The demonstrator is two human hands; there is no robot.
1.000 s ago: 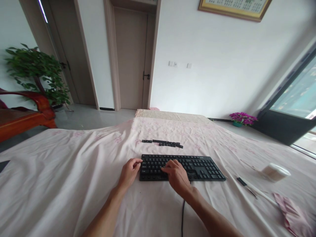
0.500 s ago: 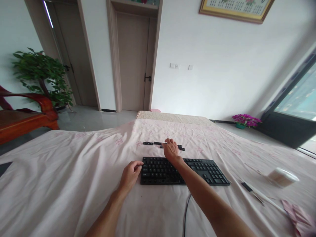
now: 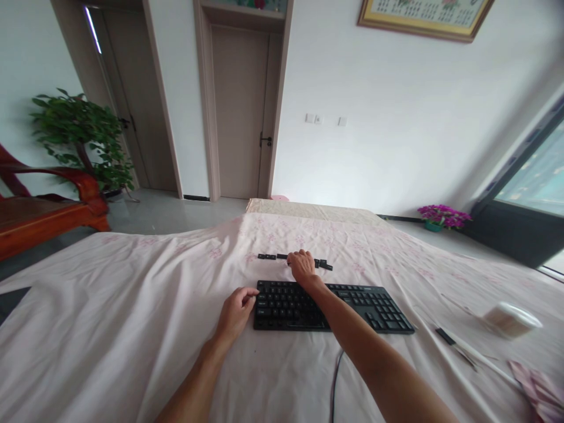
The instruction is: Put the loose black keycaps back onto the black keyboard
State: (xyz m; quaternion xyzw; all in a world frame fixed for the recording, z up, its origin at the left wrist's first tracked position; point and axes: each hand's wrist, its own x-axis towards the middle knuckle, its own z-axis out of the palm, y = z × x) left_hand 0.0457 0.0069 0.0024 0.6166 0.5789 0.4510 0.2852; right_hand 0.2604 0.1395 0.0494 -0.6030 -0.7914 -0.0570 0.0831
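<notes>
A black keyboard lies on the cloth, its lower row showing gaps where keys are off. My left hand is at its left end, thumb and forefinger closed against the upper left edge. Across the keyboard reaches my right hand, fingers bent down among loose black keycaps beyond the back edge. Its fingertips are hidden, so what they pinch cannot be made out. Small keycaps lie left of it, a long keycap is partly covered by it, and more keycaps lie to its right.
A pink flowered cloth covers the surface in folds. A cable runs from the keyboard towards me. On the right are a black-and-metal tool, a clear round container and pink fabric. A wooden armchair stands left.
My right hand has shifted slightly left and its fingers have curled down over the keycaps, covering more of the long one. The left hand stays at the keyboard edge. The view has shifted slightly.
</notes>
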